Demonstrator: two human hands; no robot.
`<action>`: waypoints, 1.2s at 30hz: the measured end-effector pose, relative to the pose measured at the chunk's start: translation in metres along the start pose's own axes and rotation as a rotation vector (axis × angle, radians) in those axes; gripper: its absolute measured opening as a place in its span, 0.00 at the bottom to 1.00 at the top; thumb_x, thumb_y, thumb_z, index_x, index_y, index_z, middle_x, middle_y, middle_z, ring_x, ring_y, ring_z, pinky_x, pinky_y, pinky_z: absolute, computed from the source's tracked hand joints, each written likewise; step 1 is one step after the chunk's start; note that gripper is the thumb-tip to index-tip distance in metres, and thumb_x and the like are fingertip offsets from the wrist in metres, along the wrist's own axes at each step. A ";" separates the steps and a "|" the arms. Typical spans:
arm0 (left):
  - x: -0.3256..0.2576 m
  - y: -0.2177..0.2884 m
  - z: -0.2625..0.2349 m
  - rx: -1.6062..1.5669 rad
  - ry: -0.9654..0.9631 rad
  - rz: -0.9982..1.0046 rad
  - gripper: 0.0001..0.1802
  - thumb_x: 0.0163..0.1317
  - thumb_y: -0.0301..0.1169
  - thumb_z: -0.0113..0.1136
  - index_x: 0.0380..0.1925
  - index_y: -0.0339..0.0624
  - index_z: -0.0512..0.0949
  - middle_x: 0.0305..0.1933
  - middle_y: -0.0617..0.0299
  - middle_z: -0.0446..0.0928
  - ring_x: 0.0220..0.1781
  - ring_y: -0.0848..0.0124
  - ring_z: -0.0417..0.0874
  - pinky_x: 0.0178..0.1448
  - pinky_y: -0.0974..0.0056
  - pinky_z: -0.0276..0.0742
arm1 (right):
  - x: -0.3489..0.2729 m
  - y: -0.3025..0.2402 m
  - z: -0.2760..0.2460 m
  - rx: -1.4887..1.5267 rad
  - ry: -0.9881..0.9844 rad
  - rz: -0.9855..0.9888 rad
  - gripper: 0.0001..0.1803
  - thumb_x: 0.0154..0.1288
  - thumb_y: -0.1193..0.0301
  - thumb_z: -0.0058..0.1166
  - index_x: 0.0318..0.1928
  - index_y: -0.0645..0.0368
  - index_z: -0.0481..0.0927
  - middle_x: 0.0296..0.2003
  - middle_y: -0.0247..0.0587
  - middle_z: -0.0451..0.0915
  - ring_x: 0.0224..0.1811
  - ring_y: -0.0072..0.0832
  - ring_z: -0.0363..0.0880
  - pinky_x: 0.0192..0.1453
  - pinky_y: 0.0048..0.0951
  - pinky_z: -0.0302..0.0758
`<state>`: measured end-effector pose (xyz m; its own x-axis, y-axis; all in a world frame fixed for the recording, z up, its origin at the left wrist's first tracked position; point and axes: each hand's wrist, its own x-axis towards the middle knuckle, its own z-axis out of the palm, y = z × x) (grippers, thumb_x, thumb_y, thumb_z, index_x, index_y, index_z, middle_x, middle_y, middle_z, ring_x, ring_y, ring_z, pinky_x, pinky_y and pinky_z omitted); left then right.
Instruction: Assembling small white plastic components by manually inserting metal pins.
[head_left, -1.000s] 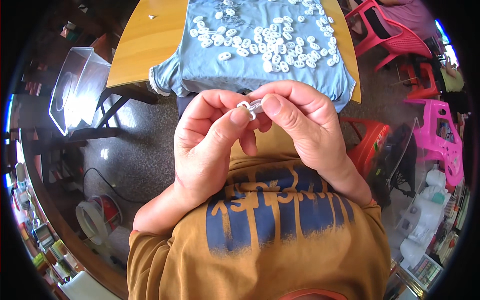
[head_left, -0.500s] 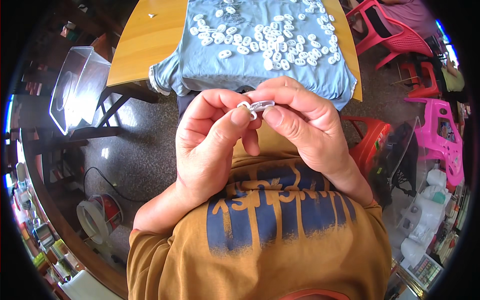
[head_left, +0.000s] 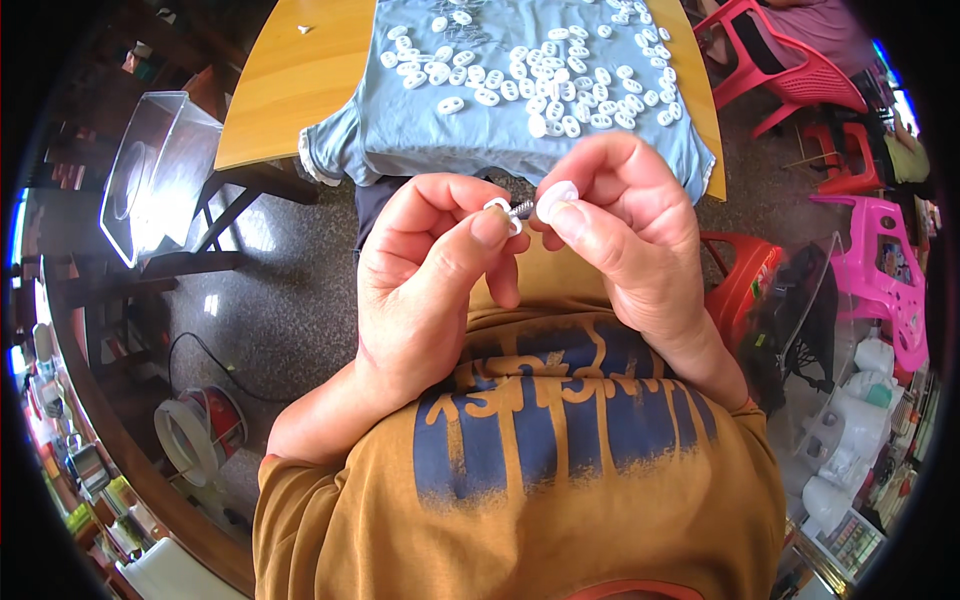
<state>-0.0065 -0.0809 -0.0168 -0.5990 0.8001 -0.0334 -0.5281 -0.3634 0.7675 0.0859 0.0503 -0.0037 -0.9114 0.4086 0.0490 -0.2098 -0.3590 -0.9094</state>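
Head view: left hand [head_left: 415, 280] pinches a half-hidden white piece [head_left: 497, 203], ridged shaft [head_left: 522, 209] protruding; right hand [head_left: 645, 240] pinches a smooth disc [head_left: 555, 197].

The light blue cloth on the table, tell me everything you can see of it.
The light blue cloth looks like thin fabric, perhaps a garment: a sleeve-like part juts out at the left, with white trim at its end. It lies spread over the yellow table, lightly wrinkled, its near side hanging over the edge. Many small white oval pieces lie on it, thickest right of centre. Its far end runs out of the picture. The right hand overlaps its near part in view, apparently without touching.
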 end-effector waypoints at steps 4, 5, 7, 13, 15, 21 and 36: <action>-0.001 0.000 0.004 0.011 0.030 -0.020 0.07 0.60 0.26 0.53 0.36 0.36 0.71 0.31 0.59 0.76 0.26 0.77 0.73 0.28 0.74 0.71 | 0.000 0.000 -0.003 -0.039 -0.032 0.001 0.09 0.61 0.79 0.47 0.43 0.66 0.74 0.33 0.33 0.76 0.35 0.14 0.71 0.42 0.15 0.70; -0.001 0.000 0.007 0.053 0.068 -0.024 0.06 0.60 0.27 0.52 0.36 0.36 0.70 0.29 0.59 0.75 0.23 0.77 0.72 0.26 0.75 0.68 | -0.001 0.000 -0.004 -0.039 -0.031 0.003 0.09 0.61 0.79 0.47 0.43 0.66 0.74 0.33 0.33 0.76 0.35 0.14 0.71 0.42 0.15 0.70; -0.002 0.000 0.008 0.094 0.108 -0.029 0.06 0.60 0.27 0.51 0.36 0.37 0.70 0.26 0.59 0.74 0.20 0.76 0.70 0.23 0.76 0.65 | 0.000 0.001 -0.005 -0.051 -0.023 -0.015 0.10 0.61 0.77 0.47 0.43 0.66 0.75 0.32 0.33 0.76 0.35 0.13 0.71 0.42 0.15 0.70; -0.002 -0.003 0.005 0.082 0.073 -0.028 0.06 0.60 0.26 0.52 0.36 0.37 0.70 0.29 0.59 0.75 0.23 0.77 0.72 0.25 0.76 0.67 | -0.001 0.002 -0.006 -0.063 -0.045 -0.018 0.11 0.62 0.77 0.47 0.44 0.66 0.76 0.32 0.33 0.77 0.35 0.14 0.72 0.43 0.16 0.70; -0.002 -0.003 0.000 0.057 -0.021 -0.039 0.07 0.61 0.26 0.53 0.37 0.36 0.70 0.33 0.61 0.75 0.31 0.80 0.73 0.31 0.76 0.71 | -0.001 0.002 -0.005 -0.072 -0.036 -0.030 0.11 0.61 0.77 0.47 0.43 0.66 0.76 0.32 0.33 0.76 0.35 0.14 0.72 0.42 0.16 0.69; -0.002 -0.004 0.000 0.080 0.009 -0.014 0.07 0.61 0.26 0.53 0.37 0.36 0.71 0.33 0.61 0.75 0.30 0.80 0.73 0.31 0.76 0.71 | 0.001 0.005 -0.006 -0.468 -0.043 -0.324 0.10 0.58 0.82 0.47 0.41 0.66 0.77 0.30 0.36 0.75 0.31 0.18 0.71 0.36 0.17 0.68; -0.004 -0.007 -0.001 0.123 -0.062 0.025 0.07 0.62 0.24 0.50 0.39 0.34 0.70 0.34 0.60 0.75 0.31 0.79 0.74 0.34 0.75 0.73 | 0.002 0.001 -0.007 -0.744 -0.130 -0.510 0.12 0.57 0.84 0.47 0.42 0.65 0.77 0.30 0.38 0.75 0.28 0.21 0.73 0.33 0.19 0.70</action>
<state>-0.0004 -0.0818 -0.0227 -0.5707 0.8208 0.0237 -0.4336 -0.3258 0.8401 0.0861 0.0562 -0.0076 -0.8129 0.2556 0.5232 -0.3567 0.4916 -0.7944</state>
